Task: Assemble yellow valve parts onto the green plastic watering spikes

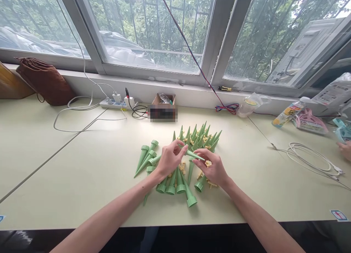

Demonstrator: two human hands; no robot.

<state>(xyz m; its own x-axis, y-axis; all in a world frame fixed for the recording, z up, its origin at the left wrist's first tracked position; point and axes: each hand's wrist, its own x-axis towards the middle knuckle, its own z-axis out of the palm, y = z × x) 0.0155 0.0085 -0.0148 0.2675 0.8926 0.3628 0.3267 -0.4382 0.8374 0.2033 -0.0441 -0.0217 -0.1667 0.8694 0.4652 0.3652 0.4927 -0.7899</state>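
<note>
left hand [172, 157] pinches a green cone [195, 155], right hand's [215, 168] grip unclear; a slip could scatter nearby yellow pegs [183, 167].

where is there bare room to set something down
Bare table lies left of the green cones, in front of the power strip, and right of the right hand, up to the coiled cable. Crowded: around that hand and the left hand, with cones and yellow pieces.
</note>
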